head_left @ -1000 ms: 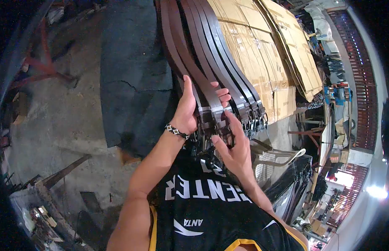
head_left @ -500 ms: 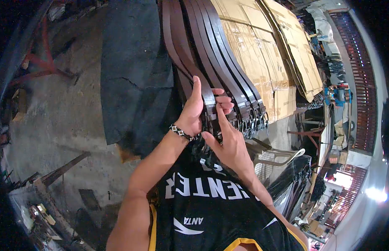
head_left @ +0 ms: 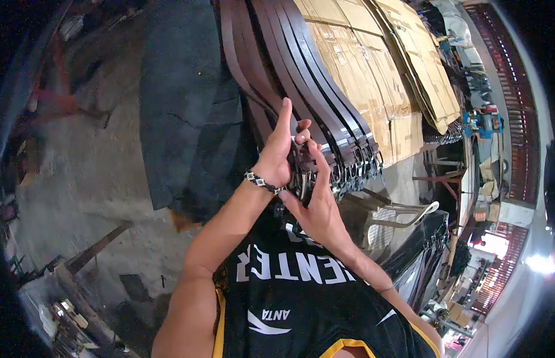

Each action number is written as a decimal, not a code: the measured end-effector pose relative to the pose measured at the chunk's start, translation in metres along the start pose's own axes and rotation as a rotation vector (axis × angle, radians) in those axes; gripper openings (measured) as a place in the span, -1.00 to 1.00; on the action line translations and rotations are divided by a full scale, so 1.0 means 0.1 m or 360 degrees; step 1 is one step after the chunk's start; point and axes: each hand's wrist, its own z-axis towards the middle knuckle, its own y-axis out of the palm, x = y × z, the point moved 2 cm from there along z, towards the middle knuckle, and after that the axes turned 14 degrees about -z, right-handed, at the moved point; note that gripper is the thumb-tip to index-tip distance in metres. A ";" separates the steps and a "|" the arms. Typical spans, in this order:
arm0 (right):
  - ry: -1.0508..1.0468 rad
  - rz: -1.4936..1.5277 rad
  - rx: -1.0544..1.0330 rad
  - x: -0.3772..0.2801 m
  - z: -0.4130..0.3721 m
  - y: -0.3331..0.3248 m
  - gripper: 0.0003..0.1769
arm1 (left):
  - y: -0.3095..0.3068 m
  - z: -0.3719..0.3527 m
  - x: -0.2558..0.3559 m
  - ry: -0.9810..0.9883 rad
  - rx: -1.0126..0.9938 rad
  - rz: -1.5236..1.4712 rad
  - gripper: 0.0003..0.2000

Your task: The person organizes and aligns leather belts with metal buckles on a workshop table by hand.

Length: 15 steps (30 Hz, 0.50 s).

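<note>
Several long brown belts [head_left: 307, 77] lie side by side, their dark metal buckles [head_left: 355, 170] bunched at the near end. At the left edge of the row, my left hand [head_left: 277, 152], with a patterned bracelet at the wrist, has its thumb raised and its fingers curled round a belt near the buckle end. My right hand [head_left: 316, 191] is just right of it, index finger extended beside the left fingertips, thumb apart, among the buckles. Whether the right hand grips any buckle cannot be made out.
Flattened cardboard [head_left: 373, 77] lies right of the belts, and a dark sheet [head_left: 188, 113] hangs at the left. A chair [head_left: 382, 224] stands at the lower right, near plastic-wrapped belts [head_left: 415, 256]. A blue machine [head_left: 483, 123] is farther right.
My right index finger has drawn back and bent slightly, and the right hand has lowered a little. The left fingers have curled in closer to the palm.
</note>
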 end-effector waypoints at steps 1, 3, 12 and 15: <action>-0.0063 0.0007 0.0036 0.06 0.01 0.03 0.03 | -0.03 0.03 0.03 -0.0007 -0.0062 0.0041 -0.48; -0.0041 0.0070 0.0067 0.01 0.01 0.03 0.05 | 0.02 0.01 0.05 -0.0011 -0.0219 -0.0007 -0.55; 0.0709 0.0299 -0.0085 0.41 0.12 -0.25 -0.38 | -0.45 -0.29 0.45 -0.0164 -0.0329 -0.0218 -0.53; 0.0295 -0.0618 0.0027 0.60 0.13 0.04 -0.36 | -0.48 -0.33 0.38 -0.0172 -0.0206 -0.0267 -0.43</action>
